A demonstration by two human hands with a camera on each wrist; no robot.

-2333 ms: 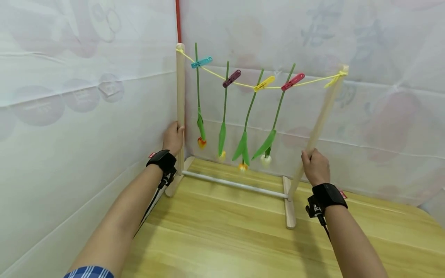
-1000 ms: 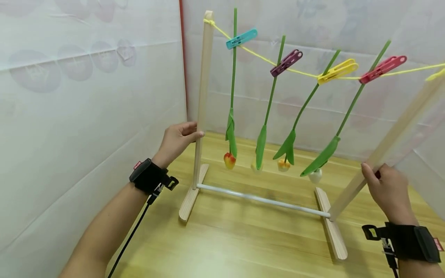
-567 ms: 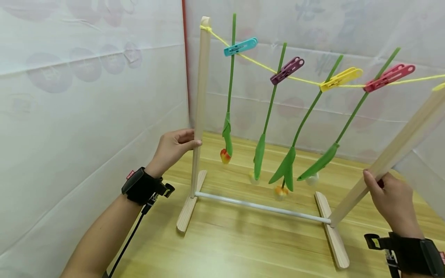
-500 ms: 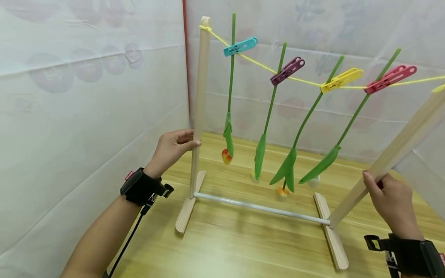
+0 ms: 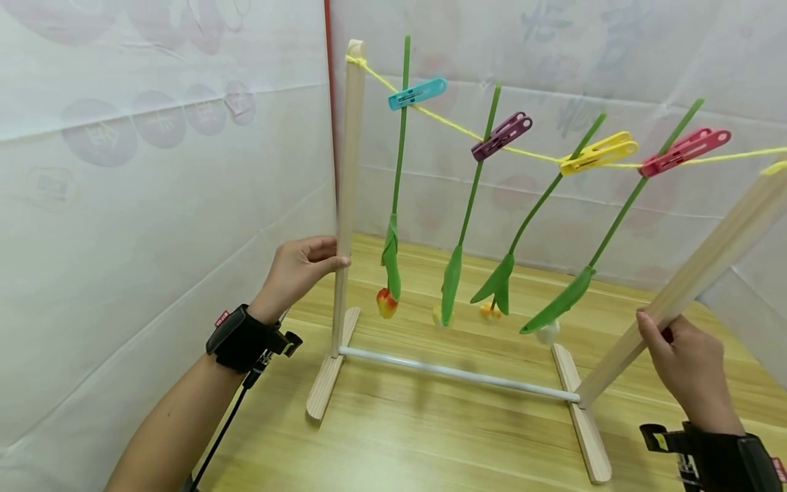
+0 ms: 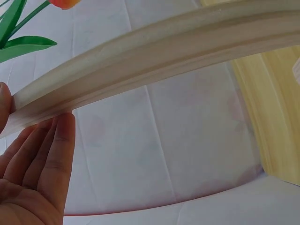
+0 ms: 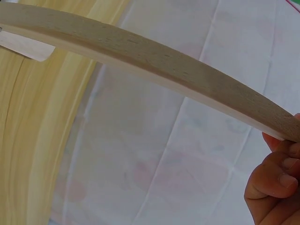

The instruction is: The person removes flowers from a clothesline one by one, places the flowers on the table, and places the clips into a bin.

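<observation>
Holding the wooden rack point(image 5: 455, 372) by its two posts, the person has one hand on each side. The left hand point(image 5: 298, 270) is the grip on the left post point(image 5: 346, 198): the thumb presses one side and the fingers point(image 6: 51, 145), rather straight, lie against the other side, at about the middle of the post's height. The right hand point(image 5: 688, 369) is the grip on the right post point(image 5: 688, 287), with curled fingers point(image 7: 272, 180) closed around the low part of it, just above the foot.

The rack stands on the bench point(image 5: 443, 437), near the corner of the white covered walls point(image 5: 154, 205). Between the two hands a white rod point(image 5: 458, 372) joins the feet. A yellow string point(image 5: 541, 156) goes from post to post, and four pegs hold four flower stems upside down on it: a blue peg point(image 5: 417, 93), a purple peg point(image 5: 502, 131), a yellow peg point(image 5: 598, 153) and a red peg point(image 5: 684, 152). The flower heads hang just above the bench, all between the grips and touching neither hand.
</observation>
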